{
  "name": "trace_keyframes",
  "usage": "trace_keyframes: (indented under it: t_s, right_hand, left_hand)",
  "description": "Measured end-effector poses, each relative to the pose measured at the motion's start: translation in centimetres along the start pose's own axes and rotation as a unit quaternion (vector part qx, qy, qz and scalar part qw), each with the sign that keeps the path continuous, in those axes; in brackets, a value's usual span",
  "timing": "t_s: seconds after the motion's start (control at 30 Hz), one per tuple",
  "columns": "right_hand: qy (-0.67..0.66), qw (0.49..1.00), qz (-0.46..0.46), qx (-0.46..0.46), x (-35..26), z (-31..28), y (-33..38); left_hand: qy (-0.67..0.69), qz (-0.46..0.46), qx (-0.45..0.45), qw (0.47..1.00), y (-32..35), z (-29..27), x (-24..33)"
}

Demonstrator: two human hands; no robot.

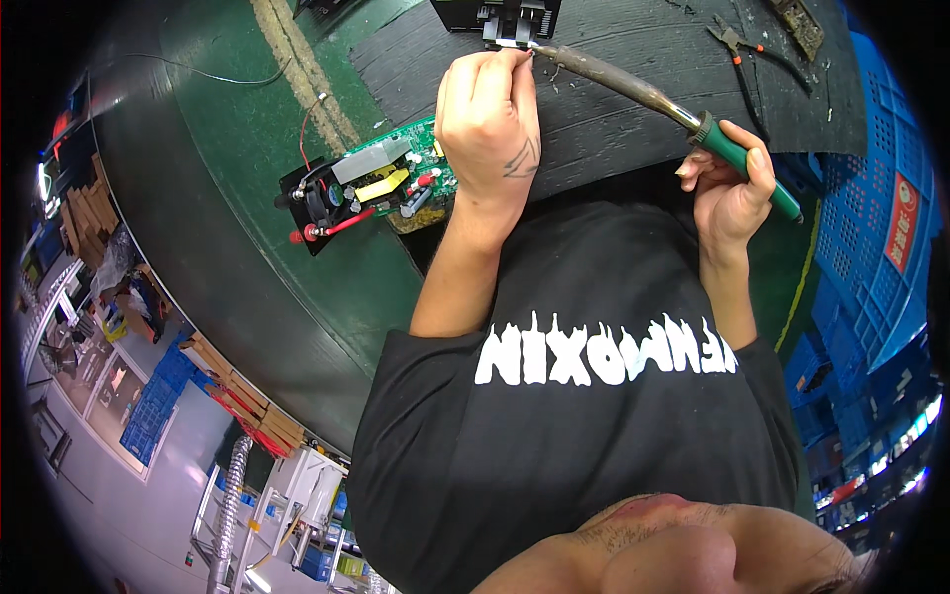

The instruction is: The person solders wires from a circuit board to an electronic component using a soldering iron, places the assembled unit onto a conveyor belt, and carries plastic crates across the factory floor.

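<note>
My right hand (pixel 730 193) holds a soldering iron (pixel 633 87) by its green handle, its metal shaft slanting to the far left. The iron's tip is at the near edge of a black finned part (pixel 500 18), by a small white strip. My left hand (pixel 490 124) is closed in a pinch right beside the tip; what its fingers hold is too small to make out. Left of that wrist lies a green circuit board (pixel 426 137), partly hidden by the hand, with a grey block, yellow and red components, a small fan (pixel 322 198) and thick red leads.
Pliers (pixel 734 49) with black and orange handles lie on the black mat (pixel 614 129) at far right. A worn metal piece (pixel 798 28) sits beyond them. A blue perforated crate (pixel 886 158) stands along the right side. A thin red wire (pixel 305 124) rises from the board's left end.
</note>
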State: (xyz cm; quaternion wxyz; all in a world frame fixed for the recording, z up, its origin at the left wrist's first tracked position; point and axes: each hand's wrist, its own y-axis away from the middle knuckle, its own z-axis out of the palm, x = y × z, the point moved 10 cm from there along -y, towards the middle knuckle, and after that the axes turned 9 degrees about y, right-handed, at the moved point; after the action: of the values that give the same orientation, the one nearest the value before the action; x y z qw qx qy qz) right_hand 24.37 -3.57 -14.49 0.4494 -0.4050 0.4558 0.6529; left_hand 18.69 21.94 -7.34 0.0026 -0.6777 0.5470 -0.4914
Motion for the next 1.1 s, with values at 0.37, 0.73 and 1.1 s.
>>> trace_keyframes:
  t_s: [0.37,0.73,1.1]
  right_hand:
    - [-0.021,0.999,0.023,0.014,0.2,-0.1,0.0]
    - [0.042,0.998,-0.053,-0.008,-1.8,0.6,0.5]
    - [0.056,0.994,-0.089,-0.023,-2.3,1.0,0.7]
  left_hand:
    - [-0.002,-0.006,0.0,1.0,-0.1,0.1,-0.2]
    - [0.004,-0.011,0.001,1.0,0.0,0.0,-0.2]
    - [0.002,-0.016,-0.005,1.0,-0.3,0.2,-0.4]
